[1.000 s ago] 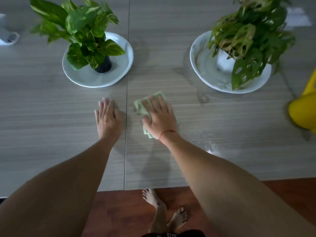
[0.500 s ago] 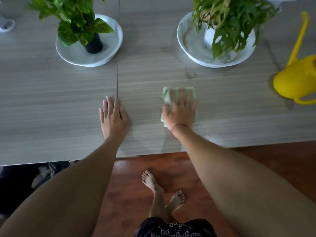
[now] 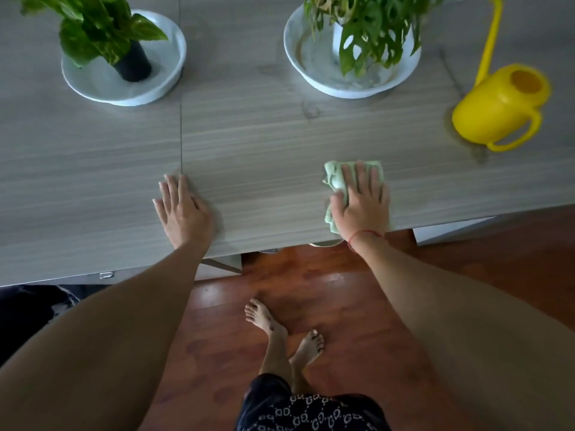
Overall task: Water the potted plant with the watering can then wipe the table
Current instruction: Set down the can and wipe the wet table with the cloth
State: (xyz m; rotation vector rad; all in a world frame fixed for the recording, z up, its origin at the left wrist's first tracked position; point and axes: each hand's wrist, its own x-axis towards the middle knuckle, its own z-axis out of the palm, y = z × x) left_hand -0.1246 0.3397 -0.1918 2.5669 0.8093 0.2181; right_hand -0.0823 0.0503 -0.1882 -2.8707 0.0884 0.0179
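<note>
Green cloth (image 3: 334, 180), near right on the table (image 3: 280, 144), seems soft and light, best pinned mid-fold; right hand (image 3: 362, 206) presses it straight-fingered, left hand (image 3: 183, 209) lies flat, empty.

A matt, grey wood-grain tabletop (image 3: 280, 144) carries two glossy white saucers, one on the left (image 3: 102, 88) and one on the right (image 3: 311, 76), that look ceramic, and a smooth yellow watering can (image 3: 494, 116) that looks plastic. A soft, pale green cloth (image 3: 334, 178) lies crumpled near the tabletop's edge. Below, the reddish wooden floor (image 3: 326, 293) shows a slight sheen.
</note>
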